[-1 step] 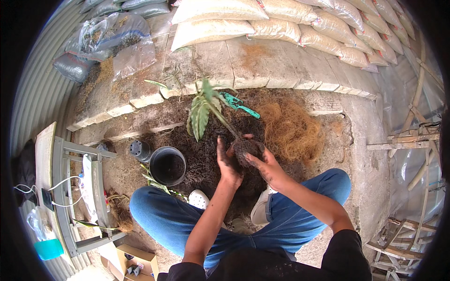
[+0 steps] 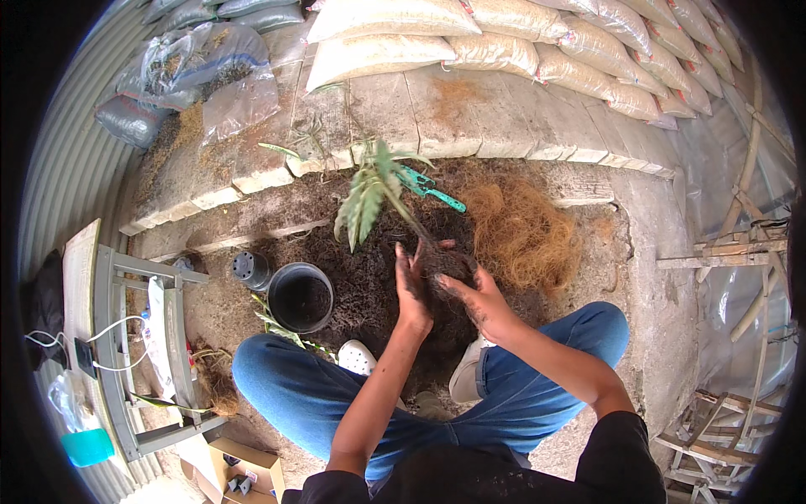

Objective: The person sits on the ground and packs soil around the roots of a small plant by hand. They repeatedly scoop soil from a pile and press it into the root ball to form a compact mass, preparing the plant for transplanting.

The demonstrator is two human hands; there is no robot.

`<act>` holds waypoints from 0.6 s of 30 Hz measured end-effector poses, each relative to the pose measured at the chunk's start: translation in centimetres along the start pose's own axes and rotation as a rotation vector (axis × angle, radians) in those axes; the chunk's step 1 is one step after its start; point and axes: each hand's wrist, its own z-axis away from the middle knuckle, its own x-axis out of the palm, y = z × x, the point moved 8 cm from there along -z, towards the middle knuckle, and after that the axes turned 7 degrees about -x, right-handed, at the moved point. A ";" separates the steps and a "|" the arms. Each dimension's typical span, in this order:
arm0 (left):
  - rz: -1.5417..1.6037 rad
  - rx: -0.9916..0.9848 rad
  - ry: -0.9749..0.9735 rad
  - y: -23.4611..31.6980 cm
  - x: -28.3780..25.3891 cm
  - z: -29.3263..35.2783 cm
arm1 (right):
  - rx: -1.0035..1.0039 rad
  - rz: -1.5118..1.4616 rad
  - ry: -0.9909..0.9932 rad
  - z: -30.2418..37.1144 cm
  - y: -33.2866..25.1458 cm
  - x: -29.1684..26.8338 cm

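Observation:
A leafy green plant (image 2: 363, 202) with a long stem leans up and to the left from between my hands. Dark soil clings around its root ball (image 2: 445, 267). My left hand (image 2: 413, 296) cups the left side of that root ball, fingers soiled. On the other side, my right hand (image 2: 482, 304) grips it with the thumb across the front. Some of the fingers are hidden behind the roots. Beneath lies a heap of dark soil (image 2: 357, 281). A teal hand trowel (image 2: 438, 195) rests on the soil just beyond the stem.
Left of the soil stand a black plant pot (image 2: 300, 321) and a smaller dark pot (image 2: 250, 269). Brown coconut fibre (image 2: 525, 235) is heaped at the right. Filled sacks (image 2: 386, 63) line the far ledge. A grey metal-framed bench (image 2: 113, 336) and a cardboard box (image 2: 248, 466) are at the left.
The plant has shifted slightly, its leaves blurred and tipped a little to the right. My left hand has moved a touch with it; both hands keep the root ball.

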 end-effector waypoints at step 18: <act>0.256 -0.187 0.027 -0.5 0.0 -0.1 | -0.803 1.286 -0.039 2.6 -7.5 3.4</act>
